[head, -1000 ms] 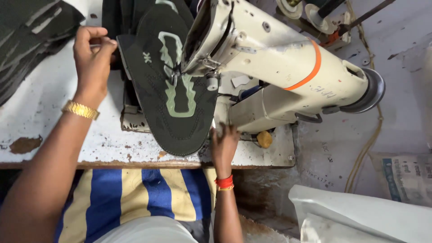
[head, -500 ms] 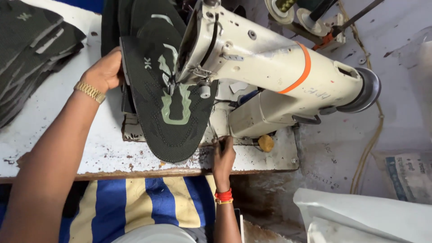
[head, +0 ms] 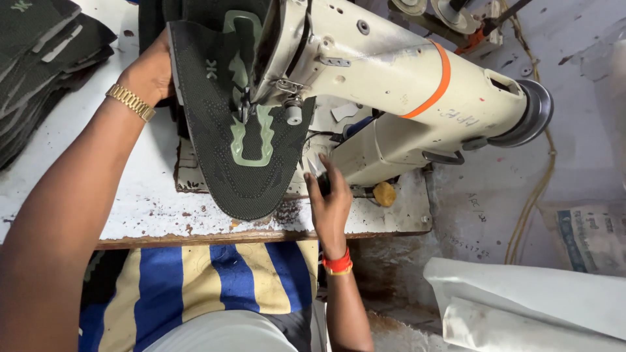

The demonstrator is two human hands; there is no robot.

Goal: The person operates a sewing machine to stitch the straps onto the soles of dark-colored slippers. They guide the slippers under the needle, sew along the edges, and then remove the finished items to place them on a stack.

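You are looking down on a worn white surface (head: 98,195), its paint chipped and spotted with brown rust marks, with a bare wooden edge along the front. To the right of it lies a grey concrete floor (head: 574,150), stained and dusty. A yellowish cord (head: 535,195) trails down across that floor. In the lower right corner you see a pale folded sheet (head: 521,300), and just above it a printed sack (head: 587,238). The light is even and soft.
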